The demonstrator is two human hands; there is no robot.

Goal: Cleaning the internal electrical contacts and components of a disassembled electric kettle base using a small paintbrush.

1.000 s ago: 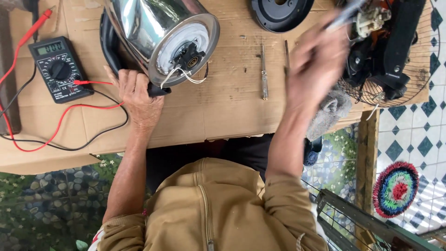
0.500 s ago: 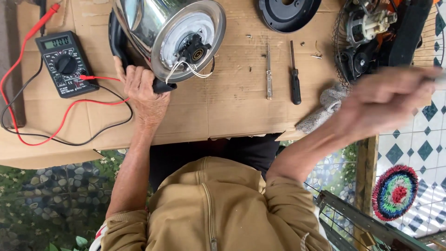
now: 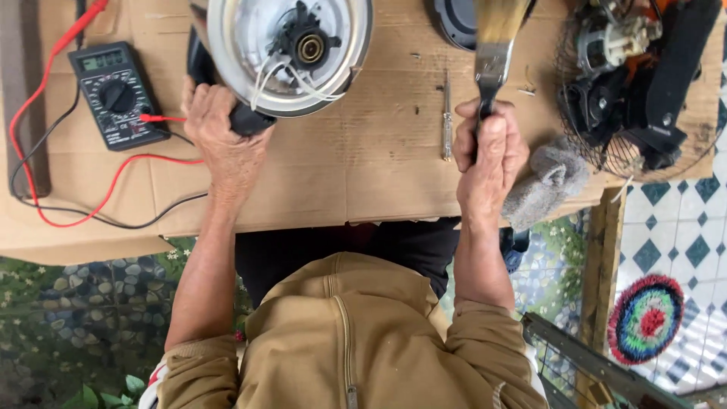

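Steadying the tipped steel kettle [image 3: 288, 53] by its black handle [image 3: 242, 117], left hand [image 3: 227, 136] clenched there, underside wiring facing up. Gripping a paintbrush [image 3: 496, 45] in the closed right hand [image 3: 488, 151], right of the kettle, bristles raised. Likely brushing dust off the base; bringing bristles gently across the wires.

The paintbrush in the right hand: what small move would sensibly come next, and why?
Probably swinging the paintbrush leftward so its bristles reach the open underside of the metal kettle. The right hand has a closed grip on the brush handle, bristles pointing away and off to the kettle's right, not touching it. The left hand grips the kettle's black handle, tipping its exposed wiring toward the person.
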